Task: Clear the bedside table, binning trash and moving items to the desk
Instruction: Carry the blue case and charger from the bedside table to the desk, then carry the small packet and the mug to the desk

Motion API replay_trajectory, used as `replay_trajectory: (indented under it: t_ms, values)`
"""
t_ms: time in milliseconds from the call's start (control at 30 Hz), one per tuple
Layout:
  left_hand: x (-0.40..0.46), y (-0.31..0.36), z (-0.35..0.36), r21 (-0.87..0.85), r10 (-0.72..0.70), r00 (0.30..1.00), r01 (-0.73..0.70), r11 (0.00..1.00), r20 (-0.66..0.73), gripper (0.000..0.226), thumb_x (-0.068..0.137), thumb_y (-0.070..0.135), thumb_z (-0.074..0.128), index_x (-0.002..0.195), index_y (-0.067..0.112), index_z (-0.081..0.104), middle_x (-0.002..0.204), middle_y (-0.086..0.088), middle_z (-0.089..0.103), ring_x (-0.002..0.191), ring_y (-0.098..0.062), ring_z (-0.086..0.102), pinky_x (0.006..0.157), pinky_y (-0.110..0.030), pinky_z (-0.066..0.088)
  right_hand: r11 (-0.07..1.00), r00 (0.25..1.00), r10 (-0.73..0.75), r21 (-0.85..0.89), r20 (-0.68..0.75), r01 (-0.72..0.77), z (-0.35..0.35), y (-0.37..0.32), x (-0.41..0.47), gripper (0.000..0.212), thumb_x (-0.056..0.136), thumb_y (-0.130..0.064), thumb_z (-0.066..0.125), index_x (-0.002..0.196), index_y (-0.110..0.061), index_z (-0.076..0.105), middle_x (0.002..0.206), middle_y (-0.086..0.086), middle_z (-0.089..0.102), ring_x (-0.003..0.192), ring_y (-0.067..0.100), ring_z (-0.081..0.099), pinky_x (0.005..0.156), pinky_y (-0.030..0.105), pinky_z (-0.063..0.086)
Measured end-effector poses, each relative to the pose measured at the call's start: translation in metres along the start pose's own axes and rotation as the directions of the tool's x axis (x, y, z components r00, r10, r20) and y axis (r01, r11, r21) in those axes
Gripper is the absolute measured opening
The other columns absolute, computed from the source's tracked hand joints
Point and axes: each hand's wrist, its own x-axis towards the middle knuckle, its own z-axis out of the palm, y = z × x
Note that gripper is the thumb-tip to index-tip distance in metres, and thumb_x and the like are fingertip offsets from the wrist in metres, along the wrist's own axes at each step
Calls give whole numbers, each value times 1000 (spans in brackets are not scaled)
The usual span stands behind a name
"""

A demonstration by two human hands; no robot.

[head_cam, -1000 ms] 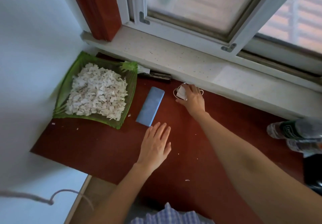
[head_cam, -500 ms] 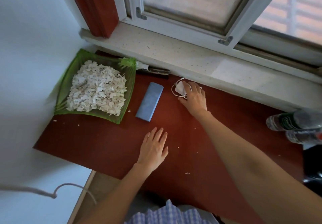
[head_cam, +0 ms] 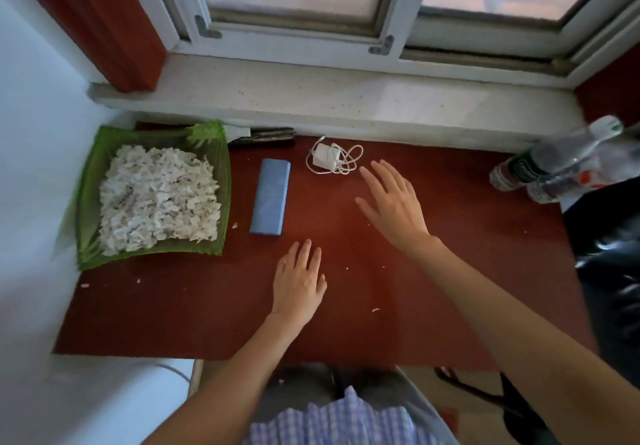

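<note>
A white charger with its coiled cable [head_cam: 329, 159] lies on the red-brown table [head_cam: 450, 271] near the window sill. My right hand [head_cam: 391, 202] hovers just right of and below it, fingers spread, holding nothing. To the charger's left lies a blue rectangular case [head_cam: 270, 197]. A green dish [head_cam: 88, 174] heaped with white paper scraps [head_cam: 157, 198] sits at the far left. My left hand [head_cam: 299, 280] rests flat on the table below the blue case, empty.
Plastic water bottles [head_cam: 550, 164] lie at the table's right end beside a black bag [head_cam: 609, 247]. A dark flat object [head_cam: 263, 139] lies against the stone sill [head_cam: 346, 98] behind the dish. Small paper bits dot the tabletop. A white wall borders the left.
My right hand has let go of the charger and drawn back to the right, leaving it on the table. The left hand has barely moved. The camera has shifted right.
</note>
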Motion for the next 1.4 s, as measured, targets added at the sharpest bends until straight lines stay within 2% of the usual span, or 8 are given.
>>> replay_trajectory:
  t_ms: [167, 333, 400, 700, 867, 1067, 1267, 1400]
  values:
    - [-3, 3, -2, 49, 37, 999, -36, 998, -16, 53, 82, 33, 65, 130, 11, 55, 138, -13, 52, 128, -33, 47, 97, -46, 45, 957, 957, 290, 30, -21, -289, -20, 7, -96, 46, 95, -34, 52, 136, -13, 49, 143, 11, 47, 139, 26, 33, 107, 43, 35]
    - [-1, 7, -5, 74, 28, 999, -30, 997, 19, 52, 82, 30, 64, 128, 8, 56, 135, -18, 52, 125, -38, 47, 94, -49, 45, 839, 841, 541, 77, -4, -539, -39, 0, -182, 40, 94, -26, 56, 131, -11, 54, 140, 13, 49, 138, 29, 34, 107, 51, 37]
    - [-4, 10, -8, 75, 45, 999, -46, 996, 18, 51, 83, 28, 63, 128, 6, 56, 136, -20, 52, 126, -39, 46, 95, -49, 43, 783, 786, 618, 81, -3, -616, -46, -6, -214, 40, 94, -26, 55, 131, -11, 54, 140, 12, 49, 139, 28, 33, 110, 48, 34]
    - [-70, 106, -19, 52, 338, 939, -336, 941, -60, 48, 88, 29, 56, 131, 7, 52, 138, -18, 49, 129, -37, 41, 101, -50, 38, 529, 528, 848, 102, -34, -843, -94, -39, -367, 44, 98, -33, 47, 137, -12, 49, 146, 12, 42, 143, 28, 24, 114, 45, 22]
    - [-144, 189, -10, 25, 577, 816, -577, 817, -20, 51, 94, 36, 44, 139, 13, 41, 147, -11, 39, 138, -30, 30, 110, -45, 30, 383, 374, 921, 85, -107, -920, -134, -65, -467, 46, 98, -35, 45, 138, -12, 47, 147, 13, 41, 143, 29, 23, 114, 47, 23]
    - [-220, 284, 0, -34, 784, 620, -784, 620, 2, 47, 92, 32, 50, 134, 11, 48, 141, -12, 47, 134, -30, 36, 107, -45, 32, 231, 217, 956, 52, -196, -972, -172, -86, -572, 47, 99, -40, 35, 136, -13, 48, 144, 12, 45, 141, 28, 28, 115, 45, 25]
    - [-261, 366, 21, -51, 896, 441, -895, 443, 46, 46, 90, 31, 53, 131, 10, 52, 137, -13, 51, 131, -30, 41, 106, -44, 33, 68, 41, 966, 98, -257, -993, -198, -80, -644, 40, 99, -31, 42, 132, -10, 50, 141, 15, 46, 139, 32, 30, 114, 46, 27]
    - [-266, 423, 41, -62, 920, 385, -919, 390, 77, 46, 89, 30, 55, 130, 9, 53, 136, -13, 52, 130, -30, 42, 106, -44, 32, -15, -39, 967, 94, -253, -995, -203, -51, -681, 42, 99, -32, 42, 134, -10, 49, 142, 16, 46, 139, 33, 31, 114, 46, 28]
